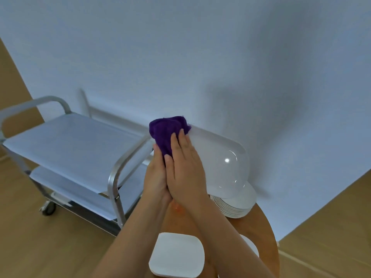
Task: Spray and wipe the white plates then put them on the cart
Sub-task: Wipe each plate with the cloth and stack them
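**Q:** Layout, biggest first?

**Me:** Metal cart on my left, two shelves; I see no plates on the visible part. Round wooden table in front of me. On it, a stack of round white plates at the far edge and a square white plate near me.

**Q:** Item in hand?

**Me:** A large white plate, lifted and tilted above the stack. My left hand is at its left edge; the grip is mostly hidden, so I cannot tell how it is closed. My right hand lies flat, fingers straight, pressing a purple cloth against the plate's upper left rim.

**Q:** Risks?

**Me:** As I judge it, a wet plate held by one edge could slip under hard wiping. It would drop onto the stack below and chip plates. Cloth is bunched, so it may miss patches.
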A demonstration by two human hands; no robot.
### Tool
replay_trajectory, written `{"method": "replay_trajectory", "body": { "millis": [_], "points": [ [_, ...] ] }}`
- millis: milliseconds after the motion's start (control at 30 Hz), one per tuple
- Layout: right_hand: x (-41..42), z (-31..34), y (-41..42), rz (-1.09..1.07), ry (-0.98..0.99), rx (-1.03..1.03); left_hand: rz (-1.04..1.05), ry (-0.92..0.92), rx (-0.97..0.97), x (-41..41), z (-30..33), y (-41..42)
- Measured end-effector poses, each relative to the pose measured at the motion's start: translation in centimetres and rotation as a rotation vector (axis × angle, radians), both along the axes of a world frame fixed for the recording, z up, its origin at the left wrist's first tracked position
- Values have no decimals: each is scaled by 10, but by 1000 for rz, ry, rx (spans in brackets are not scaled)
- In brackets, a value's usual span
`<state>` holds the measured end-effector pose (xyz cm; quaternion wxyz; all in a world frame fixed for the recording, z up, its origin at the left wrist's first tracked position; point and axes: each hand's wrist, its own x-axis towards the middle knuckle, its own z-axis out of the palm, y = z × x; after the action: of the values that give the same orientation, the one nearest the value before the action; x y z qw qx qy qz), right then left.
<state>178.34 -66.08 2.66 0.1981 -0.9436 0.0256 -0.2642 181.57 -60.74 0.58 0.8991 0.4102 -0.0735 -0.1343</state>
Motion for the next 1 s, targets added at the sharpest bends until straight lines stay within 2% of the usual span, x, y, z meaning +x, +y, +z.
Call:
{"method": "replay_trajectory", "body": {
  "millis": [167, 300, 400, 533, 600, 733, 800, 867, 1000],
  "points": [
    [-30, -10, -6, -38, -35, -79, 30, 146, 45, 12, 22, 9],
    [-53, -29, -44, -216, -57, -156, 64, 65, 148, 24, 33, 20],
    [-57, -32, -64, -428, 23, -84, 83, -12, 243, 24, 32, 16],
    [-48, -25, -64, -604, -13, 28, 56, -3, 375, 20, 41, 3],
    [-45, -17, -67, -565, 46, 13, 48, -37, 463, 21, 46, 2],
    [-39, 3, -71, -273, 92, -262, -162, -161, 652, 16, 51, 1],
    [-34, 13, -74, -143, 110, -310, -234, -212, 706, 13, 51, 2],
    [-32, 21, -84, -43, 66, -201, -276, -259, 725, 14, 52, 4],
    [-36, 24, -101, 63, 147, 385, -246, -273, 724, 25, 57, 11]
  ]
}}
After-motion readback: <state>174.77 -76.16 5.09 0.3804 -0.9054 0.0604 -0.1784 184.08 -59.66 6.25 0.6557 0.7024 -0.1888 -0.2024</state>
